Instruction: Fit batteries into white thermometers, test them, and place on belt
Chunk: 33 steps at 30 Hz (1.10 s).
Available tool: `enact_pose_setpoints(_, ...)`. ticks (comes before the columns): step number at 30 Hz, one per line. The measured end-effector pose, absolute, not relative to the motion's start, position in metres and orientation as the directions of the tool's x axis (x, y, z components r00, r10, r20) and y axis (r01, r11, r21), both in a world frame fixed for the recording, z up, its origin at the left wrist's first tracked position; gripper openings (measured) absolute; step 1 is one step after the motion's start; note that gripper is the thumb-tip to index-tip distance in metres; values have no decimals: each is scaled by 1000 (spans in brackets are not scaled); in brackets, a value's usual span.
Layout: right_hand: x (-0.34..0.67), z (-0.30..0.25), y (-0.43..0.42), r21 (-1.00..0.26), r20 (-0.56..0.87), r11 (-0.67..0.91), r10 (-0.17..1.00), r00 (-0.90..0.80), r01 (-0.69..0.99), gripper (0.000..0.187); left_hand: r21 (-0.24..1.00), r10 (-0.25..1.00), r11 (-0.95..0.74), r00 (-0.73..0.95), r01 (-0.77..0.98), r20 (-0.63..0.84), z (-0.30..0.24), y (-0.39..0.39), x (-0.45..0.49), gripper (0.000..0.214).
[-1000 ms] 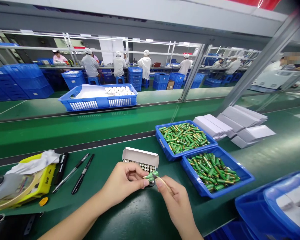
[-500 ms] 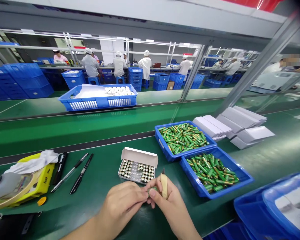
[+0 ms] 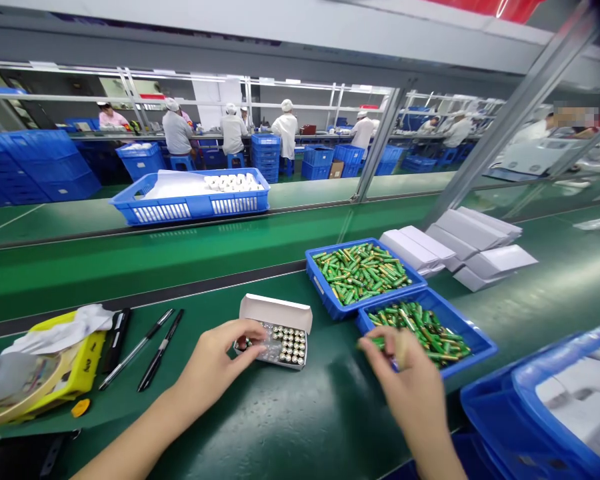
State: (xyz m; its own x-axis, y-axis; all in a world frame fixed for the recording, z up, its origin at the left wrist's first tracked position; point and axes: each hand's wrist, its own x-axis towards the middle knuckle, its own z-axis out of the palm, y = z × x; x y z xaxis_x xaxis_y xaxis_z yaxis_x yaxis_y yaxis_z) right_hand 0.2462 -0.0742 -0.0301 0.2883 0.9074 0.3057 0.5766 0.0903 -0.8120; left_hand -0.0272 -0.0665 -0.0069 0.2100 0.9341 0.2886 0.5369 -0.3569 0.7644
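A small white box [image 3: 276, 312] with its lid flipped back lies on the green bench, and batteries stand upright in it with their metal ends up. My left hand [image 3: 214, 363] is closed on the box's left end, fingers over the top and thumb at the near edge. My right hand [image 3: 406, 390] is at the near left corner of the closer blue tray [image 3: 473, 347], which is filled with green batteries [image 3: 423, 327]. It holds a tan stick [image 3: 403, 347] tucked against the fingers, and its fingertips touch a green battery [image 3: 375, 342].
A second blue tray of green batteries [image 3: 360, 272] stands behind the first, with stacked white boxes [image 3: 463, 247] to its right. Two pens [image 3: 147, 347] and a yellow object under a cloth [image 3: 50, 353] lie at left. A blue bin [image 3: 540, 407] is at lower right. A blue crate [image 3: 190, 199] sits on the far belt; workers sit beyond.
My hands were together in front of the box, working on a green battery. They have parted: the left went to the box, the right swung right to the near tray with the stick.
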Motion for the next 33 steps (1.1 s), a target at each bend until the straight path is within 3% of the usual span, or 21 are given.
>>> enact_pose_setpoints(2, 277, -31, -57, -660, 487, 38, 783, 388, 750, 28, 707, 927, -374, 276, 600, 255, -15, -63, -28, 9)
enact_pose_setpoints(4, 298, -33, -45, -532, 576, 52, 754, 316, 845, 27, 669, 918, -382, 344, 638, 196, -22, -61, -27, 9)
enact_pose_setpoints(7, 296, -35, -46, -479, 633, 145, 740, 226, 866, 27, 609, 895, -423, 412, 671, 169, -30, -60, -23, 10)
enact_pose_setpoints(9, 275, -35, -56, -530, 604, 256, 783, 149, 808, 25, 553, 860, -497, 467, 669, 208, -35, -59, -20, 11)
enact_pose_setpoints(11, 246, -36, -68, -575, 523, 402, 850, -58, 712, 20, 500, 824, -562, 498, 659, 270, -38, -59, -19, 13)
enact_pose_setpoints(14, 210, -38, -80, -581, 418, 570, 822, -388, 581, 15, 489, 815, -578, 442, 653, 374, -40, -59, -21, 13)
enact_pose_setpoints(16, 197, -42, -83, -564, 376, 608, 791, -482, 558, 17, 508, 817, -572, 392, 643, 423, -39, -58, -23, 11)
enact_pose_setpoints(22, 189, -56, -74, -513, 379, 634, 772, -510, 579, 19, 462, 750, -648, 401, 605, 526, -41, -58, -24, 12)
enact_pose_setpoints(27, 191, -61, -68, -513, 431, 660, 751, -501, 549, 20, 375, 701, -707, 522, 600, 485, -46, -59, -21, 14)
enact_pose_setpoints(33, 197, -66, -61, -479, 430, 661, 750, -502, 578, 25, 399, 750, -660, 536, 636, 387, -46, -58, -13, 18)
